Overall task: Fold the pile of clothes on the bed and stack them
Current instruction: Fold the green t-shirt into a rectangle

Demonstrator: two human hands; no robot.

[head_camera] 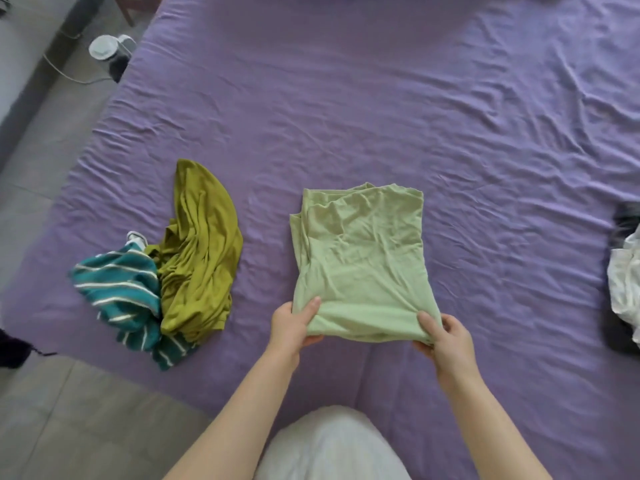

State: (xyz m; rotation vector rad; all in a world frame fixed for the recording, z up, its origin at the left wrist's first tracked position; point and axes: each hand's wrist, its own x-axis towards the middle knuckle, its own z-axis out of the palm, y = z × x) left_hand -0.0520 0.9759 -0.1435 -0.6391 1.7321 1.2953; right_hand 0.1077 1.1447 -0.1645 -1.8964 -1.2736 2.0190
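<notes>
So the light green shirt (360, 258) is lying partly folded mid-bed, and both hands have its near edge: left hand (294, 323) pinches the left corner, right hand (446, 332) pinches the right one, thumbs on top. An olive garment (201, 258) and a teal striped one (121, 292) sit bunched well off to the left. White clothing (627, 282) hugs the right edge. Lots of bare purple sheet (346, 98) beyond the shirt.
</notes>
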